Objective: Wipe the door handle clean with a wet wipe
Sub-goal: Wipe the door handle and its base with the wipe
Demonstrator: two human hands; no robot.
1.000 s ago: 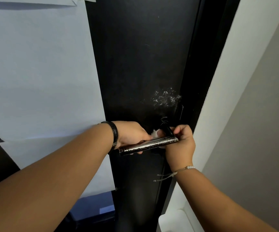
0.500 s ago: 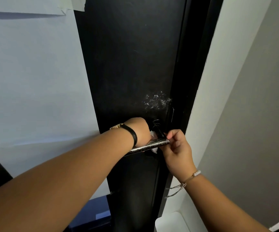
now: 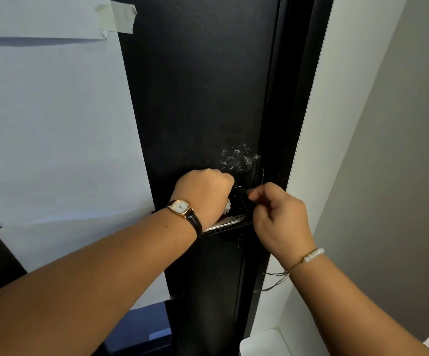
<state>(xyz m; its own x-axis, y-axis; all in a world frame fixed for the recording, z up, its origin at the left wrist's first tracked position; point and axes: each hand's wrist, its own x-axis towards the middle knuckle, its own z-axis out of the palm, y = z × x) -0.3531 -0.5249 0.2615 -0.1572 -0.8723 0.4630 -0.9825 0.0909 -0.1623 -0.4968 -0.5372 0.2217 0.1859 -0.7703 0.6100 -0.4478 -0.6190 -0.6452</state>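
Observation:
A shiny metal lever handle [image 3: 230,223] juts from a black door [image 3: 198,98], streaked with white residue. My left hand [image 3: 203,194], with a watch on the wrist, is closed around a white wet wipe [image 3: 227,206] and presses it on the handle near its neck; only a small corner of the wipe shows. My right hand [image 3: 277,217] grips the handle's right end by the door edge, fingers curled over the neck. Most of the lever is hidden by both hands.
White scuff marks [image 3: 239,158] sit on the door just above the handle. Large white paper sheets [image 3: 54,124] are taped over the left of the door. A white wall [image 3: 349,124] and door frame stand close on the right. A white object's corner [image 3: 262,343] is low right.
My left hand slid right along the lever towards its neck and rolled over the top, so the watch face now shows. The right hand shifted higher on the handle's end. The view moved closer.

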